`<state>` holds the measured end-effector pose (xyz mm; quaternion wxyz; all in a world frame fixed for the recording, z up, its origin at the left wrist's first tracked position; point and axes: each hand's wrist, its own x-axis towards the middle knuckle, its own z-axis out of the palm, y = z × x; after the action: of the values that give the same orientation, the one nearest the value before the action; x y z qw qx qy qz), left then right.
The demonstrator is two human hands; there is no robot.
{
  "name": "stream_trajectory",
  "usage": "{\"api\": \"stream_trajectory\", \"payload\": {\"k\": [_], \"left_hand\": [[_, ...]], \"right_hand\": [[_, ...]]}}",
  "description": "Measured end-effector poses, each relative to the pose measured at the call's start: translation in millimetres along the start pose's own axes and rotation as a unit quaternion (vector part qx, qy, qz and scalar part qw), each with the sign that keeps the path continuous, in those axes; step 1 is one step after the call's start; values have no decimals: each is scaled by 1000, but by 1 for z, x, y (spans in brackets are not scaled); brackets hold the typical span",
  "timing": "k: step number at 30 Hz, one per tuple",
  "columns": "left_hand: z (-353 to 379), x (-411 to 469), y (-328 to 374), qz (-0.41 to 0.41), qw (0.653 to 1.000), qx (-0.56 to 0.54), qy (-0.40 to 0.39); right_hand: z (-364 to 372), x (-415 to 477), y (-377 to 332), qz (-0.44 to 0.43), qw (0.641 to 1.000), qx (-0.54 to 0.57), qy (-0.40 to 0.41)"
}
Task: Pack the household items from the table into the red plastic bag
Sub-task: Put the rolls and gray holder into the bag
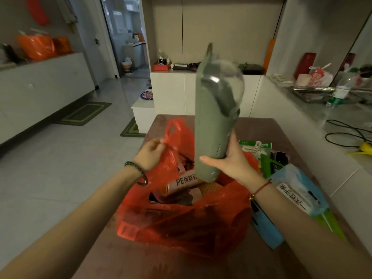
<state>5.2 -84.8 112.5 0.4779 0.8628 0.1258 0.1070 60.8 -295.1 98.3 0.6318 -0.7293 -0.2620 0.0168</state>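
The red plastic bag (pixel 181 224) stands open on the brown table (pixel 201 264), with a roll marked "PE" (pixel 184 181) and other packs inside. My left hand (pixel 150 154) pinches the bag's left handle (pixel 171 133) and holds it up. My right hand (pixel 231 162) grips the lower part of a long grey-green packaged item (pixel 213 117) with a clear plastic bubble at its top. It stands almost upright, its bottom end just above the bag's mouth.
To the right of the bag lie a blue packet of gloves (pixel 298 190), a green tool (pixel 267 164) and a green-and-white pack (pixel 254 147). A white counter (pixel 314 150) with black cables runs along the right. White cabinets (pixel 171 91) stand behind the table.
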Motion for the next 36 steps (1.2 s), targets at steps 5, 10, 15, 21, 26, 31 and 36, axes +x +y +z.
{"api": "stream_trajectory", "payload": {"k": [5,10,15,21,26,31,36], "left_hand": [[-55,11,25,-97,869,-484,36],[-89,10,36,-74,895,-437,-57],[-92,7,41,-69,912,-395,-84],[-93,9,31,-84,928,-362,-40],[-98,16,12,-117,936,-330,24],[-94,23,5,-163,946,-264,96],[-88,36,23,-155,956,-92,233]], "right_hand": [[2,-7,24,-5,977,-156,-147],[13,-2,35,-33,848,-467,-247],[36,-1,37,-16,789,-509,-344],[23,-10,35,0,903,-369,-221],[-65,-5,60,291,830,-471,74],[-110,-27,76,460,871,-175,2],[-104,-3,34,314,940,-127,49]]}}
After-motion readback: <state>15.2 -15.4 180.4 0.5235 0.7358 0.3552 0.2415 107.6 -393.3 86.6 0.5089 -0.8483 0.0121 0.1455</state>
